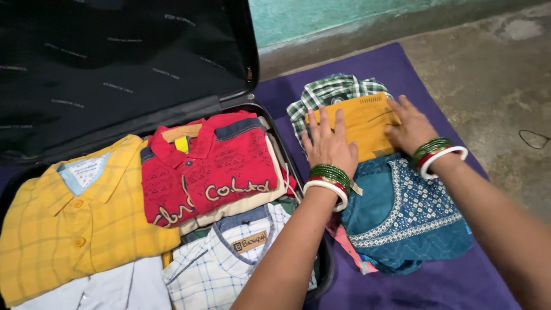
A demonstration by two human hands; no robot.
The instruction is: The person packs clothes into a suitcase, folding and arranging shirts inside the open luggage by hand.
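Teal embroidered garment (pixel 402 221) nearest, on the purple mat's (pixel 453 287) near edge beside the open suitcase (pixel 252 97). Left hand (pixel 330 146) and right hand (pixel 410 126) lie flat, fingers spread, gripping nothing, on the folded mustard cloth (pixel 361 123) atop a green checked shirt (pixel 330 92). Even, flat pressure should keep the soft fold square.

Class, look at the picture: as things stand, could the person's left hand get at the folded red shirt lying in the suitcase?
Probably yes. The left hand rests flat on the mustard garment just outside the suitcase, and the red shirt lies on top of its pile, uncovered, with the lid up and only the low rim between.
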